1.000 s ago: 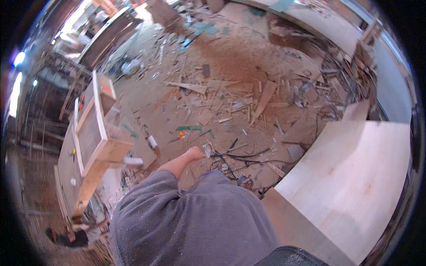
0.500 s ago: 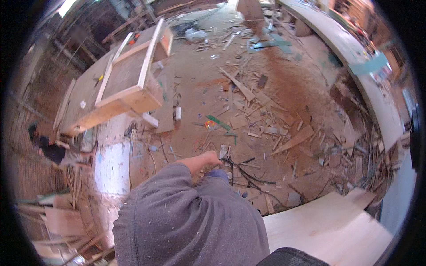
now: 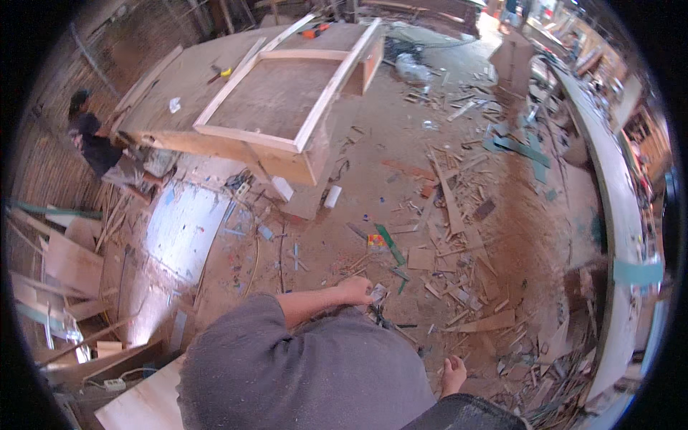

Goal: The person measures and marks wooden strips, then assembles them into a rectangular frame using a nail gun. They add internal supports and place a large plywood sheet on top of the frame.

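My left hand [image 3: 355, 290] is closed in front of my torso. A small pale grey-white piece [image 3: 379, 293] shows at its fingertips, with something dark and cord-like just below; I cannot make out what it is. Down at my right side, my right hand [image 3: 452, 375] hangs over the littered floor, its fingers loosely bent and apart with nothing seen in them. Beneath and ahead of both hands lie wood offcuts, including a long tapered strip [image 3: 447, 192] and a green strip [image 3: 390, 244].
A large wooden panel structure with a pale frame [image 3: 251, 136] stands ahead left. Beside it another person [image 3: 100, 140] is bent low. A white sheet [image 3: 188, 233] lies on the floor. Along the right runs a long bench [image 3: 609, 179]. Leaning boards [image 3: 79, 258] crowd the left.
My view has turned left, bringing the framed structure and the other person further into sight. My right hand has come into view. My left hand stays closed before my torso.
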`<state>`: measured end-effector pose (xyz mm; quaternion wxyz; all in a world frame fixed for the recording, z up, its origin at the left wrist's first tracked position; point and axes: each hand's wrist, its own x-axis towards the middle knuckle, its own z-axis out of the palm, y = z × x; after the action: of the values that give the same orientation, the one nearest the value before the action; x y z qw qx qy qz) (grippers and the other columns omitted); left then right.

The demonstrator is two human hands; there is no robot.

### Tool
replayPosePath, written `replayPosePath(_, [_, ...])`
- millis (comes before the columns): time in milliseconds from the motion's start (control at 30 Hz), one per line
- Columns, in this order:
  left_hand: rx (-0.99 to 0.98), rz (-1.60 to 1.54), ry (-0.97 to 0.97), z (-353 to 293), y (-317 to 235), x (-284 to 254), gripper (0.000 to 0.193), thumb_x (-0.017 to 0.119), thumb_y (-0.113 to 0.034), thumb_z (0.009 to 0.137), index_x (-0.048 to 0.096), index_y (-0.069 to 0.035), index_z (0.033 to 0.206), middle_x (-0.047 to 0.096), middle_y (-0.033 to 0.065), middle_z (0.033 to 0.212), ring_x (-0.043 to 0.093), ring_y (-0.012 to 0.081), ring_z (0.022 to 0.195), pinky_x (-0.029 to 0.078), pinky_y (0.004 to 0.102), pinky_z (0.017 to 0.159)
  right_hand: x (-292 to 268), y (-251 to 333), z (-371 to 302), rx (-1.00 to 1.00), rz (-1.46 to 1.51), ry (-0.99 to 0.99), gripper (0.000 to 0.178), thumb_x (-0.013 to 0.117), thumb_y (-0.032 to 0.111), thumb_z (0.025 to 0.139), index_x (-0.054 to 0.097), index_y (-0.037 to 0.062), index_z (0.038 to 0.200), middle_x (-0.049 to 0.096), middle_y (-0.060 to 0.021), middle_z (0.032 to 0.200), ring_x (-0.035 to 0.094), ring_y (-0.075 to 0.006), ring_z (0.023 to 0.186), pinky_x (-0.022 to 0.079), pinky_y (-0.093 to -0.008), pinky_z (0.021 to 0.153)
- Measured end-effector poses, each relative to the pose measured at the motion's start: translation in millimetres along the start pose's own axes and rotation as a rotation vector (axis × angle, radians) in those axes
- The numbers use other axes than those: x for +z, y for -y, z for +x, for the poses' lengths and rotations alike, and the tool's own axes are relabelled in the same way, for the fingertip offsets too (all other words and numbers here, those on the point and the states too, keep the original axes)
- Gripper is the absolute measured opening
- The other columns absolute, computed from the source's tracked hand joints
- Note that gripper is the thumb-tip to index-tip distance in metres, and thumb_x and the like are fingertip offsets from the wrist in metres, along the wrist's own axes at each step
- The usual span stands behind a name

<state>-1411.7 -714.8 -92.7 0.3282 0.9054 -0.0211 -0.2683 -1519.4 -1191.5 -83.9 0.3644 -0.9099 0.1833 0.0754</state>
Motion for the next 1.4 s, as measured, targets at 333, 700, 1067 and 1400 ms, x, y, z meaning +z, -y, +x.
replayPosePath(333, [0.038, -0.416, -0.345, 82, 3, -228, 0.058, 0.08, -0.041, 0.087, 0.07, 0.001, 0.126, 0.074, 0.0173, 0.106, 0.073, 0.0276, 0.095, 0.057, 0.0398, 0.085, 112, 80, 200, 0.228, -0.379, 0.334, 0.028, 0.076, 0.028, 0.089, 0.078, 0.0049, 0.105, 0.078, -0.0149, 0.096, 0.075, -0.0304, 0.091, 0.058, -0.0431, 0.08])
replayPosePath(700, [-0.149, -0.719, -0.527, 224, -9, -386, 0.052, 0.079, -0.031, 0.093, 0.067, 0.0, 0.132, 0.074, 0.014, 0.113, 0.071, 0.0205, 0.102, 0.056, 0.0355, 0.093, 183, 257, 569, -0.079, -0.469, 0.514, 0.027, 0.068, 0.034, 0.093, 0.078, 0.0119, 0.104, 0.077, -0.0139, 0.098, 0.074, -0.0339, 0.09, 0.058, -0.0499, 0.077])
replayPosePath(1067, [-0.194, -0.864, -0.969, 316, 16, -565, 0.044, 0.082, -0.022, 0.092, 0.068, 0.003, 0.127, 0.073, 0.0092, 0.106, 0.068, 0.0132, 0.096, 0.056, 0.0301, 0.086, 271, 738, 903, -0.716, -0.252, 0.339, 0.038, 0.069, 0.032, 0.096, 0.072, 0.0036, 0.122, 0.077, -0.0167, 0.106, 0.074, -0.0273, 0.098, 0.056, -0.0404, 0.085])
replayPosePath(1400, [-0.22, -0.832, -1.174, 410, 101, -688, 0.039, 0.081, -0.016, 0.092, 0.07, 0.001, 0.125, 0.075, 0.01, 0.109, 0.07, 0.0158, 0.1, 0.055, 0.033, 0.09, 375, 870, 867, -0.799, -0.229, 0.575, 0.029, 0.078, 0.024, 0.094, 0.077, 0.0003, 0.11, 0.077, -0.0093, 0.087, 0.071, -0.0155, 0.079, 0.056, -0.031, 0.076])
